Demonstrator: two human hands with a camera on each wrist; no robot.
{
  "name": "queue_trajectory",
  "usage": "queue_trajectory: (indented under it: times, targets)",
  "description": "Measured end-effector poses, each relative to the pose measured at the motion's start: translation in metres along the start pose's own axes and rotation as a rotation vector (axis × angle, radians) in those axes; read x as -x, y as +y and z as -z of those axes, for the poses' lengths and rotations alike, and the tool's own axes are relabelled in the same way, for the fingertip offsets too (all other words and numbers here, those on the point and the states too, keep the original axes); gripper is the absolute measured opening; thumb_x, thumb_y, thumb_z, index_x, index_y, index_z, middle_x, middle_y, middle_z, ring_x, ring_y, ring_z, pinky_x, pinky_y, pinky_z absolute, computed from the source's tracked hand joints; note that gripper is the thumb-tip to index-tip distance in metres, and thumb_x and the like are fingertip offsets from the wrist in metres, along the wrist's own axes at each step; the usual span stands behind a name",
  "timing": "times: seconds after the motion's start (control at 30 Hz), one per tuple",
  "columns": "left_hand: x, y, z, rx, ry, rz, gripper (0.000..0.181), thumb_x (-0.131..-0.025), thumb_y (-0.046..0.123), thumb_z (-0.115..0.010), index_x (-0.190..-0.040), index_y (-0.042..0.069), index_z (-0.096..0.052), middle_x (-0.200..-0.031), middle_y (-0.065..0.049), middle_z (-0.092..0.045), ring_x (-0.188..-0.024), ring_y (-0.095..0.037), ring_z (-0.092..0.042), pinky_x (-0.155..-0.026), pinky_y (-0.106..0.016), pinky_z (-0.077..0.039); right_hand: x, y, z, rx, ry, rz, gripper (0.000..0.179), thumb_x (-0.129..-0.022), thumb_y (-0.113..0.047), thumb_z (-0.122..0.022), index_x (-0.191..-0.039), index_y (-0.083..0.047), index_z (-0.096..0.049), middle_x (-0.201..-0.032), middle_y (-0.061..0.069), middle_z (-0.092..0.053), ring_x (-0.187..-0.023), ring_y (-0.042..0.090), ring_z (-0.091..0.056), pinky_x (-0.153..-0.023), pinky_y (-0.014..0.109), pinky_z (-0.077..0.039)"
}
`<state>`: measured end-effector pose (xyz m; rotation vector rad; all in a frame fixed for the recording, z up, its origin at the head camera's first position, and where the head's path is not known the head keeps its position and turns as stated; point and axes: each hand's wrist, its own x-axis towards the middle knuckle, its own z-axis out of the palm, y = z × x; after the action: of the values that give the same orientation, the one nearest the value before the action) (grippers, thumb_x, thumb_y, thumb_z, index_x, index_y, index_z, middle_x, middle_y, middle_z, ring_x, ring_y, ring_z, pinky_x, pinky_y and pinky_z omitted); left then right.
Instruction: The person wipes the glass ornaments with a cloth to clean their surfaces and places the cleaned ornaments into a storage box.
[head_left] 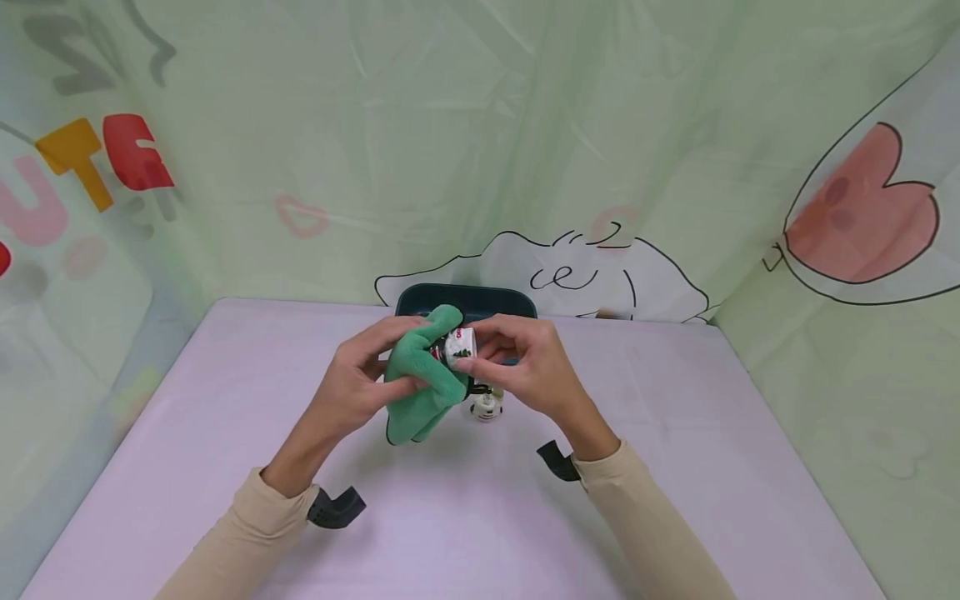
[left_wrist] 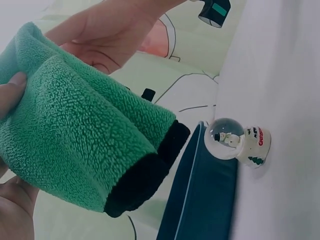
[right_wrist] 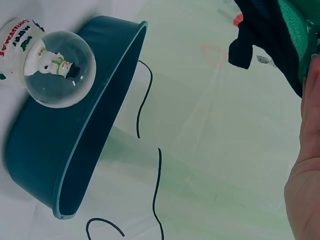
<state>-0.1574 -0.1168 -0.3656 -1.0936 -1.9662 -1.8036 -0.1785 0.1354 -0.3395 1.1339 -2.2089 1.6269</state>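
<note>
My left hand (head_left: 348,379) grips a green plush cloth (head_left: 411,367) with dark edging, folded over and hanging down. My right hand (head_left: 536,358) holds a small snow globe by its white printed base (head_left: 462,343). The globe's ball end faces left into the cloth and is mostly covered. In the left wrist view the cloth (left_wrist: 75,125) hides the held globe. A second snow globe (right_wrist: 60,69), with a snowman inside and a white base with red lettering, stands upright on the table below the hands.
A dark teal basin (head_left: 480,297) stands at the back of the table (head_left: 247,375), right behind the standing globe. Behind the table hangs a pale green printed curtain (head_left: 420,150). Black wrist mounts (head_left: 336,508) stick out from both sleeves.
</note>
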Motion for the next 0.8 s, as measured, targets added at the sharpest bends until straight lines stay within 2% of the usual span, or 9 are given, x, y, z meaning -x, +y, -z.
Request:
queue_trajectory:
  times: [0.17,0.3,0.5,0.8]
  targets:
    - [0.0007,-0.0016,-0.0004,0.001,0.005,0.016,0.061,-0.080,-0.014,-0.078,-0.136,-0.003,-0.058,-0.136,-0.010,-0.061,-0.126,-0.021,-0.058,-0.090,-0.034,-0.059,-0.0009,-0.0012,-0.0008,-0.006,0.015,-0.048,0.022,-0.084,-0.004,-0.082,-0.104,-0.003,-0.075,-0.083,0.005,-0.072,-0.066,0.017,-0.068,-0.061,0.031,-0.060]
    - [0.0004,-0.0024,-0.0004,0.007,0.011,0.030,0.063,-0.080,-0.016,-0.077,-0.137,-0.002,-0.057,-0.135,-0.011,-0.060,-0.122,-0.020,-0.059,-0.091,-0.034,-0.059,-0.0012,-0.0016,-0.0020,-0.021,0.010,-0.052,0.026,-0.085,-0.003,-0.081,-0.110,-0.003,-0.074,-0.090,0.005,-0.071,-0.073,0.018,-0.070,-0.065,0.033,-0.061]
    - [0.0006,-0.0016,0.0003,0.002,0.022,0.054,0.064,-0.080,-0.016,-0.077,-0.139,-0.002,-0.055,-0.133,-0.012,-0.061,-0.119,-0.019,-0.061,-0.093,-0.035,-0.058,-0.0004,-0.0001,-0.0026,-0.027,-0.017,-0.015,0.040,-0.084,-0.001,-0.082,-0.122,-0.004,-0.071,-0.099,0.004,-0.067,-0.086,0.019,-0.072,-0.075,0.033,-0.062]
    - [0.0016,-0.0031,0.0016,0.049,0.052,0.107,0.060,-0.081,-0.015,-0.074,-0.137,-0.003,-0.057,-0.125,-0.010,-0.066,-0.107,-0.018,-0.066,-0.087,-0.034,-0.060,-0.0011,0.0026,-0.0009,0.024,-0.065,0.084,0.051,-0.081,0.002,-0.083,-0.129,-0.004,-0.067,-0.110,0.004,-0.064,-0.093,0.018,-0.071,-0.082,0.034,-0.061]
